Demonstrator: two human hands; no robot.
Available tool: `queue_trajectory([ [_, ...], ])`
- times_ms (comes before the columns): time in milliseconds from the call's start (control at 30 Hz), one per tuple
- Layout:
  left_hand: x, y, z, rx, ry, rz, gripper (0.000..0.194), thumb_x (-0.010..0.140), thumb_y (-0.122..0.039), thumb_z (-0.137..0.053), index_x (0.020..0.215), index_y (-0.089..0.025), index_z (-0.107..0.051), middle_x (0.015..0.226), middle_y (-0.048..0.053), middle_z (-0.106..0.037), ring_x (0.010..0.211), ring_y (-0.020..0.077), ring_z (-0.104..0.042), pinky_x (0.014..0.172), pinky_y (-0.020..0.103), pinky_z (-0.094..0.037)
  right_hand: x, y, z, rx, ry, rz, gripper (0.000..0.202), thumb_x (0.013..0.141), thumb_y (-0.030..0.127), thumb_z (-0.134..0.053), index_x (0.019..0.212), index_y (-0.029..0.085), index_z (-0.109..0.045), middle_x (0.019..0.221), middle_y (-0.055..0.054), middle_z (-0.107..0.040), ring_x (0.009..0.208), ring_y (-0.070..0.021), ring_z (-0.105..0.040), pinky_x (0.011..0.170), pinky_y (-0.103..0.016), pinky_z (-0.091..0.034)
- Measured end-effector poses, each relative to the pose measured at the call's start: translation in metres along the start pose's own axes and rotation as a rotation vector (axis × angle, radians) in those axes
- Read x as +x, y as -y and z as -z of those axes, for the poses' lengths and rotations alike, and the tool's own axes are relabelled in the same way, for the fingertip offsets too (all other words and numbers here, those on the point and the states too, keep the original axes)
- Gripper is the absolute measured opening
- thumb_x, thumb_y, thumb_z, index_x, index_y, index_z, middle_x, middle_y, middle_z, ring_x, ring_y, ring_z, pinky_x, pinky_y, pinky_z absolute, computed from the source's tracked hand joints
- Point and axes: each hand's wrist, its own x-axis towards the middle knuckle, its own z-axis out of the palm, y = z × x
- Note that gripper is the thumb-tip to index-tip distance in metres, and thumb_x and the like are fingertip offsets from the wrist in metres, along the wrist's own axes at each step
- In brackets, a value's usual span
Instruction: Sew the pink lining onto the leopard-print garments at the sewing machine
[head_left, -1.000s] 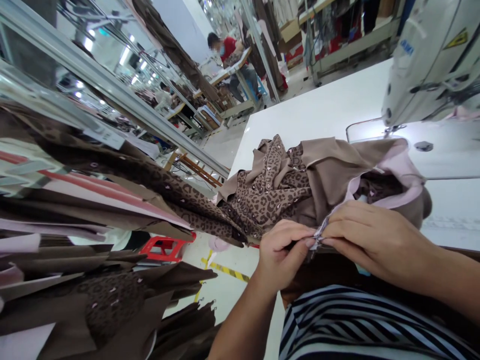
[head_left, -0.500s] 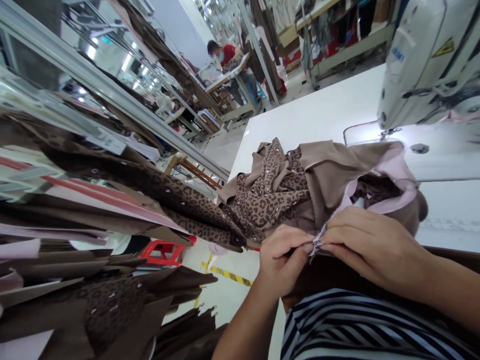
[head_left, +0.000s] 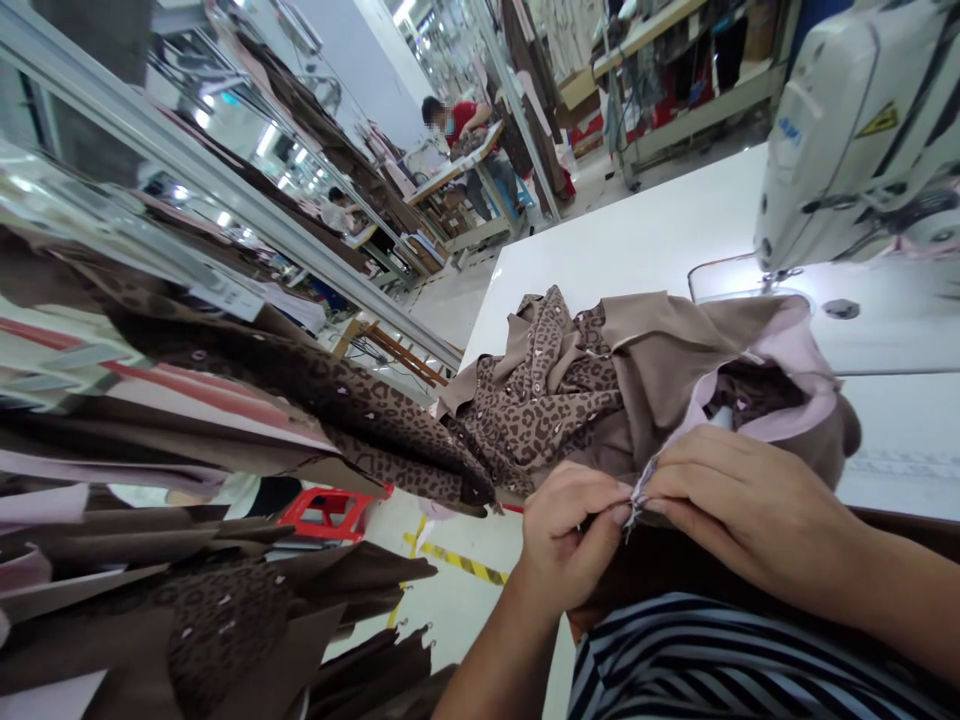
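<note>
A brown garment (head_left: 660,335) with leopard-print panels and a pink-lined opening lies bunched over the near edge of the white sewing table (head_left: 600,230). Close to my body, my left hand (head_left: 574,525) pinches the frayed seam edge (head_left: 640,495) of this garment between thumb and fingers. Right beside it, my right hand (head_left: 731,490) grips the same edge, its fingertips almost touching the left ones. The fingers cover most of the pinched cloth. Pale loose threads stick out between the two hands.
A white sewing machine (head_left: 840,130) stands at the right of the table. Brown and leopard-print pieces (head_left: 390,420) hang from a rack at the left. A red stool (head_left: 330,512) is below them. A co-worker in a red top (head_left: 469,118) sits at a farther table.
The whole view has shifted slightly, so the table and garment appear a little lower. Both hands keep their pinch on the seam edge, almost unmoved against the garment.
</note>
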Motion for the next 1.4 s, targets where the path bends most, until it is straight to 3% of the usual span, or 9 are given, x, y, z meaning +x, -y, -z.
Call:
queue_trajectory([
  [133,-0.001,0.002,-0.001,0.022,0.009,-0.071,0.025,0.093,-0.037,-0.075,0.108,-0.018,-0.068,0.088,0.006,-0.077,0.077,0.0147,-0.072,0.072,0.025,-0.058,-0.006,0.000,-0.005,0.018,-0.001,-0.025,0.015,0.104,0.015,-0.048,0.100,0.020,-0.061,0.086,-0.001,-0.067,0.083,-0.0170,-0.059,0.077,-0.030,-0.049],
  [233,-0.003,0.001,-0.004,0.071,-0.008,-0.063,0.014,0.092,-0.022,-0.074,0.104,-0.018,-0.067,0.086,0.004,-0.077,0.075,0.0133,-0.072,0.073,0.024,-0.058,-0.008,-0.001,-0.006,-0.020,-0.023,-0.029,0.015,0.104,0.016,-0.048,0.101,0.020,-0.062,0.091,-0.004,-0.069,0.087,-0.0182,-0.061,0.080,-0.032,-0.052],
  [400,-0.006,-0.001,-0.007,0.092,-0.003,-0.059,0.009,0.095,-0.014,-0.062,0.102,-0.019,-0.067,0.088,0.006,-0.077,0.080,0.0143,-0.073,0.076,0.027,-0.060,-0.004,-0.005,-0.005,-0.117,-0.031,0.063,0.030,0.105,0.015,-0.041,0.128,0.018,-0.061,0.127,-0.012,-0.069,0.124,-0.0235,-0.058,0.098,-0.040,-0.054],
  [500,-0.006,0.000,-0.007,0.108,-0.002,-0.067,0.010,0.095,-0.013,-0.062,0.101,-0.019,-0.067,0.087,0.005,-0.077,0.079,0.0144,-0.073,0.076,0.027,-0.061,0.000,-0.006,0.000,-0.027,0.076,0.093,0.028,0.106,0.014,-0.038,0.115,0.017,-0.065,0.109,-0.008,-0.075,0.103,-0.0198,-0.065,0.090,-0.036,-0.057],
  [633,-0.008,0.002,-0.009,0.077,-0.026,-0.040,0.009,0.094,-0.012,-0.064,0.100,-0.019,-0.067,0.085,0.005,-0.076,0.076,0.0140,-0.073,0.074,0.026,-0.061,0.004,-0.005,0.005,0.074,0.160,0.039,0.027,0.105,0.014,-0.039,0.098,0.019,-0.065,0.087,-0.005,-0.071,0.079,-0.0174,-0.063,0.076,-0.033,-0.055],
  [867,-0.013,0.003,-0.017,-0.012,-0.128,0.046,0.009,0.096,-0.023,-0.069,0.096,-0.020,-0.060,0.085,0.004,-0.076,0.077,0.0130,-0.074,0.072,0.023,-0.061,0.003,-0.004,0.005,0.076,0.176,0.030,0.024,0.103,0.012,-0.042,0.096,0.017,-0.064,0.085,-0.005,-0.068,0.079,-0.0172,-0.060,0.075,-0.032,-0.053],
  [1000,-0.014,0.002,-0.018,0.034,-0.174,-0.022,0.017,0.096,-0.021,-0.069,0.096,-0.021,-0.051,0.087,0.004,-0.077,0.078,0.0115,-0.075,0.074,0.022,-0.060,0.004,-0.004,0.005,0.063,0.162,0.036,0.026,0.103,0.012,-0.041,0.094,0.017,-0.064,0.083,-0.005,-0.068,0.076,-0.0167,-0.058,0.072,-0.030,-0.053],
  [1233,-0.006,-0.003,-0.001,0.265,-0.047,-0.161,0.014,0.097,-0.025,-0.069,0.089,-0.019,-0.060,0.090,0.006,-0.075,0.077,0.0123,-0.073,0.071,0.023,-0.061,0.005,-0.002,0.007,0.050,0.168,0.056,0.030,0.104,0.012,-0.039,0.091,0.017,-0.065,0.082,-0.004,-0.068,0.074,-0.0161,-0.059,0.070,-0.029,-0.053],
  [1400,-0.005,-0.007,0.003,0.207,-0.005,-0.129,0.013,0.099,-0.023,-0.065,0.088,-0.018,-0.062,0.088,0.005,-0.075,0.078,0.0120,-0.074,0.073,0.022,-0.061,0.005,-0.002,0.006,0.063,0.129,0.048,0.029,0.106,0.014,-0.039,0.095,0.018,-0.066,0.082,-0.004,-0.068,0.075,-0.0162,-0.059,0.070,-0.029,-0.053],
])
